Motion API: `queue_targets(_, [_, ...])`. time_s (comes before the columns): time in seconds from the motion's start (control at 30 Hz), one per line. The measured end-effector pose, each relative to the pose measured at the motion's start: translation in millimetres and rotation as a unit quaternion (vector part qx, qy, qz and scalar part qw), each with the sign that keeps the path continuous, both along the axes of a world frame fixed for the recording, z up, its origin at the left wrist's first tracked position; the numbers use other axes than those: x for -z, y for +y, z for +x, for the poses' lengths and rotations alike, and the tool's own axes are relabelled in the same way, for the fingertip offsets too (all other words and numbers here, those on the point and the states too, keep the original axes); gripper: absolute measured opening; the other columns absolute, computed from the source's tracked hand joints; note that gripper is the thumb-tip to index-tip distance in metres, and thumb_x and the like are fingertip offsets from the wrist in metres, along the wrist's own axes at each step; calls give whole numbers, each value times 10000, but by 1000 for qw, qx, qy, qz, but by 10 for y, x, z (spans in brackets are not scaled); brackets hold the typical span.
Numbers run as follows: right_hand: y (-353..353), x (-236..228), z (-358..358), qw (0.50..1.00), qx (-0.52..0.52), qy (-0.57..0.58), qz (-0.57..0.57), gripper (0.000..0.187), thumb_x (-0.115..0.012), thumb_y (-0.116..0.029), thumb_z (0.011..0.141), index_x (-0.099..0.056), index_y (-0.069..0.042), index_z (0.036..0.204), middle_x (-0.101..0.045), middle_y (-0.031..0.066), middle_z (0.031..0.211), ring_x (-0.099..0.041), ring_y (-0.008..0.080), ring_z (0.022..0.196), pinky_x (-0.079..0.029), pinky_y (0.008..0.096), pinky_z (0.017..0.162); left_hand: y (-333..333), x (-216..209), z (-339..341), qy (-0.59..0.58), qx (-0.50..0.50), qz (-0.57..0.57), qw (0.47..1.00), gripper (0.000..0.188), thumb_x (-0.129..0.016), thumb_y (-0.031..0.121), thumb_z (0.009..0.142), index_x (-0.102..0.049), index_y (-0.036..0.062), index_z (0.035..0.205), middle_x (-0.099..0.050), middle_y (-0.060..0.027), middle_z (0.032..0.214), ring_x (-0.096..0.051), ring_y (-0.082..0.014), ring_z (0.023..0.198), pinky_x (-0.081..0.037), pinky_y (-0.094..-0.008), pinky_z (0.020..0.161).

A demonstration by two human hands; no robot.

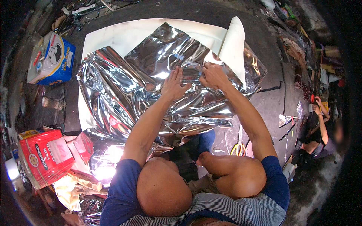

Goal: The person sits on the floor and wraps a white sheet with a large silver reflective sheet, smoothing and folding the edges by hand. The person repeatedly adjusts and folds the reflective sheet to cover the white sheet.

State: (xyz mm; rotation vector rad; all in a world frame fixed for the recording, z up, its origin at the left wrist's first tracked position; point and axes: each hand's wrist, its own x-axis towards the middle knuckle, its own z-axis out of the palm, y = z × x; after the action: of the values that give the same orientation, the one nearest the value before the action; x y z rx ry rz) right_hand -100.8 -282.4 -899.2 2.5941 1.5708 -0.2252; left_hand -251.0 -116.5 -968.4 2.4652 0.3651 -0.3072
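A shiny silver foil sheet, wrinkled and folded, lies across a larger white sheet. The white sheet's right corner curls up into a roll. My left hand rests flat on the foil near its middle, fingers stretched out. To the right of it, my right hand has its fingers curled down and closed on the foil; the fingertips are partly hidden. Scissors with yellow handles lie by my right knee, under my forearm's inner side.
Blue-and-white tin at the far left; a red box at the near left. Between them lies a small jar. Foil scraps lie on the right. Beyond them, another person's arms are at work. Clutter lines the far edge.
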Motion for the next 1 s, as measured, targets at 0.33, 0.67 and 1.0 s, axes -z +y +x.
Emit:
queue_targets(0.33, [-67, 65, 87, 988, 83, 126, 38, 246, -746, -269, 765, -730, -40, 853, -694, 215, 891, -676, 360, 910, -486, 487, 925, 8, -3, 7, 4, 14, 15, 1000, 947, -414, 680, 940, -94, 83, 1601, -66, -91, 1679, -123, -294, 1535, -205, -462, 1222])
queue_targets(0.67, [-207, 35, 17, 946, 204, 207, 144, 158, -669, -165, 705, -680, -18, 761, -675, 233, 792, -660, 405, 754, -518, 478, 716, 20, 88, 14, -28, 10, -15, 999, 978, -457, 702, 912, -101, 111, 1604, -77, -95, 1677, -126, -297, 1535, -178, -532, 1217])
queue_targets(1.0, [-478, -123, -84, 907, 276, 197, 249, 199, -673, -163, 737, -656, -21, 875, -629, 178, 747, -621, 324, 719, -493, 417, 716, 28, 152, 14, -30, 17, -6, 999, 979, -433, 713, 920, -92, 101, 1603, -73, -102, 1676, -126, -309, 1534, -184, -535, 1214])
